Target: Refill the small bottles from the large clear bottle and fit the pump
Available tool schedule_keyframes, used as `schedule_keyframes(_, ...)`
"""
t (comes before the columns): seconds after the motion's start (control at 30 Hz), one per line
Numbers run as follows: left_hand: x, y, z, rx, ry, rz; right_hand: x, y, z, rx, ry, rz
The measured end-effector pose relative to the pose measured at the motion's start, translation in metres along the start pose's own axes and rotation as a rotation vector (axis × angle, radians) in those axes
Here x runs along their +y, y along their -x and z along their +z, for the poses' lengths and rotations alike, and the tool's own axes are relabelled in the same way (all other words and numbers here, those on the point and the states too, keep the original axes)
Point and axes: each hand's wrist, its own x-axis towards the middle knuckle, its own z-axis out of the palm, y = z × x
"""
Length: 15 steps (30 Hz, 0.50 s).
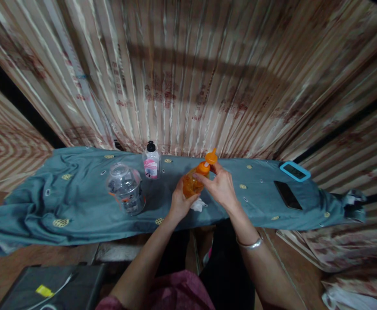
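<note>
My left hand point(179, 202) grips the body of an orange bottle point(193, 181), tilted toward the right over a blue-grey cloth point(78, 202). My right hand point(219, 185) rests its fingers at the bottle's neck, where the orange flip cap point(211, 156) stands open. A crumpled white tissue point(197, 205) lies on the cloth just under my hands.
A clear lidded plastic jar point(126, 187) and a small clear bottle with a black cap and pink label point(151, 161) stand left of my hands. A dark phone point(287, 194) and a blue-framed device point(294, 171) lie at the right. Striped curtains hang behind; a dark box point(52, 288) sits at lower left.
</note>
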Motion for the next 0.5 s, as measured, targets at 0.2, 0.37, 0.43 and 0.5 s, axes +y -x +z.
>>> schedule_keyframes(0.2, 0.003, 0.000, 0.001, 0.008, 0.018, -0.001, 0.009, -0.006, -0.011, -0.197, -0.235, -0.132)
schedule_keyframes(0.37, 0.007, 0.001, 0.001, -0.006, 0.060, -0.025, 0.008, -0.006, -0.002, -0.077, -0.211, -0.073)
schedule_keyframes(0.43, 0.010, 0.001, 0.001, -0.020, 0.079, -0.032, 0.006, -0.004, 0.002, 0.007, -0.163, -0.014)
schedule_keyframes(0.5, 0.010, 0.002, 0.001, -0.030, 0.075, -0.044, 0.005, -0.002, 0.004, 0.047, -0.135, 0.024)
